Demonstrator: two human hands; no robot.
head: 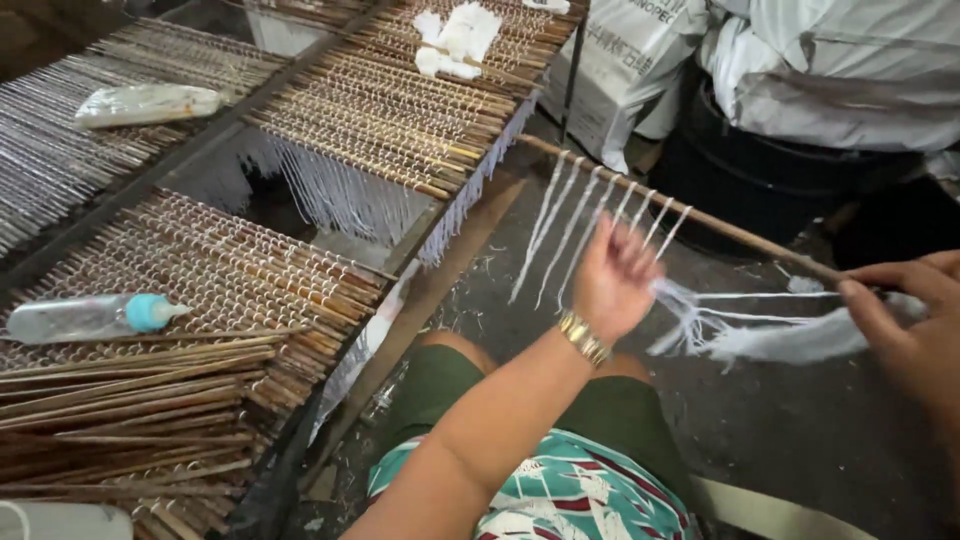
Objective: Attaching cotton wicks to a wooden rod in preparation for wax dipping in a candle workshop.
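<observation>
- Between the hands, a thin bamboo stick point(700, 215) spans; the right hand point(915, 320) grips its near end.
- The left hand point(612, 280), fingers spread, touches limp white strings point(575, 225) hanging from it.
- Likely light, stiff; strings soft, tangle-prone; best held at a bare end.

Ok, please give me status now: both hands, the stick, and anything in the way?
Left hand open, fingers among white strings hanging from the stick. Right hand grips stick end plus loose string bundle. Nothing blocking.

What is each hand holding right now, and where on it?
The right hand grips the stick near its end. The left hand touches the white strings hanging from the stick; whether it grips one cannot be told.
</observation>
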